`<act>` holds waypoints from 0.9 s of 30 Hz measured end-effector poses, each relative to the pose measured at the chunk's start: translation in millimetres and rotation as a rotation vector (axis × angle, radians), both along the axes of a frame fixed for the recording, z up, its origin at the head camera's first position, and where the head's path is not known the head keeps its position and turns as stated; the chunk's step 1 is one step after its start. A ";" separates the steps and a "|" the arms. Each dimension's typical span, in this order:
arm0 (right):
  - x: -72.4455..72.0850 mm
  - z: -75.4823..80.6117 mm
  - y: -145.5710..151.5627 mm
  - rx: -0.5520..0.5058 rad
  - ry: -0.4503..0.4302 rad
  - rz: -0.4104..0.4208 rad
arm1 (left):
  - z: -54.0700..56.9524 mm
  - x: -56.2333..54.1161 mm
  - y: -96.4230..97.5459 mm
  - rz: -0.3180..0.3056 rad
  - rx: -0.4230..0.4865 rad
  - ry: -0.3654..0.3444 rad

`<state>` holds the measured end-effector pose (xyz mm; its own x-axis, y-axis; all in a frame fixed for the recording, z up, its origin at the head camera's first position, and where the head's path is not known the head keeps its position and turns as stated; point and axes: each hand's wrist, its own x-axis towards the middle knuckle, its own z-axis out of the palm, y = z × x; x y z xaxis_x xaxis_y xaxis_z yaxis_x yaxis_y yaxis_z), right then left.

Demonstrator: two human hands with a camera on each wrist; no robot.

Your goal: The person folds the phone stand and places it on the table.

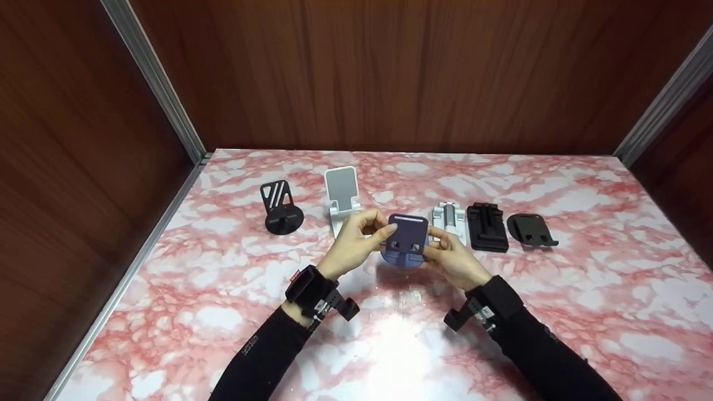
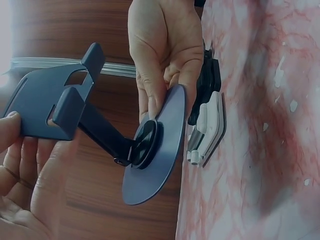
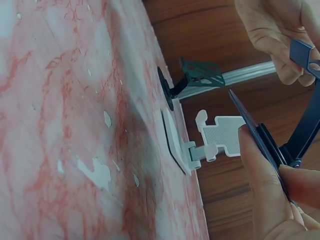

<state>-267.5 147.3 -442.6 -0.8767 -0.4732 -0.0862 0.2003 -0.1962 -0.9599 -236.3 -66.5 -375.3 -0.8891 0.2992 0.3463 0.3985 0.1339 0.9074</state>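
Both hands hold a dark blue-purple phone stand [image 1: 408, 233] above the table. In the left wrist view the stand has a slotted back plate [image 2: 47, 107], a hinged arm and a round base [image 2: 170, 145]. My left hand [image 1: 356, 239] pinches the back plate, thumb on its face. My right hand [image 1: 454, 259] grips the rim of the base; in the right wrist view its thumb and fingers [image 3: 265, 190] lie on either side of the disc. The arm is unfolded, holding the plate apart from the base.
Left of the hands stand a black phone stand [image 1: 283, 214] and an upright white one [image 1: 342, 189]. To the right lie a folded white stand [image 1: 449, 218], a folded black stand [image 1: 487, 227] and a dark round-based stand [image 1: 532, 230]. Wooden panels [image 1: 390, 72] enclose the marbled table [image 1: 223, 317].
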 end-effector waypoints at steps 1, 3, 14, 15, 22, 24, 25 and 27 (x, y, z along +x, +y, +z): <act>0.2 0.2 0.4 -0.001 0.000 0.000 | 0.5 0.1 0.3 0.003 -0.005 0.005; 0.7 0.7 0.9 0.000 0.002 -0.002 | 0.5 -0.4 0.6 0.006 -0.003 0.002; 2.2 5.8 4.6 0.137 0.149 -0.083 | -20.6 -23.4 1.3 -0.070 0.141 -0.180; 2.1 6.1 5.0 0.150 0.166 -0.094 | -21.4 -24.2 1.5 -0.074 0.142 -0.186; 0.8 6.5 8.3 0.269 0.318 -0.167 | -25.6 -25.7 3.1 -0.111 0.166 -0.286; -0.5 6.4 8.5 0.283 0.364 -0.176 | -26.1 -25.8 2.8 -0.120 0.162 -0.308; -1.1 6.5 8.4 0.288 0.386 -0.183 | -26.1 -25.7 2.5 -0.123 0.158 -0.316; -1.8 7.3 8.1 0.294 0.435 -0.198 | -26.3 -25.3 1.8 -0.129 0.148 -0.327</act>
<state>-269.3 155.4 -435.3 -0.9307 -0.3062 0.2002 -0.2400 0.0981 -0.9658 -261.6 -64.8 -401.6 -0.9181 0.3840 0.0985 0.0898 -0.0404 0.9951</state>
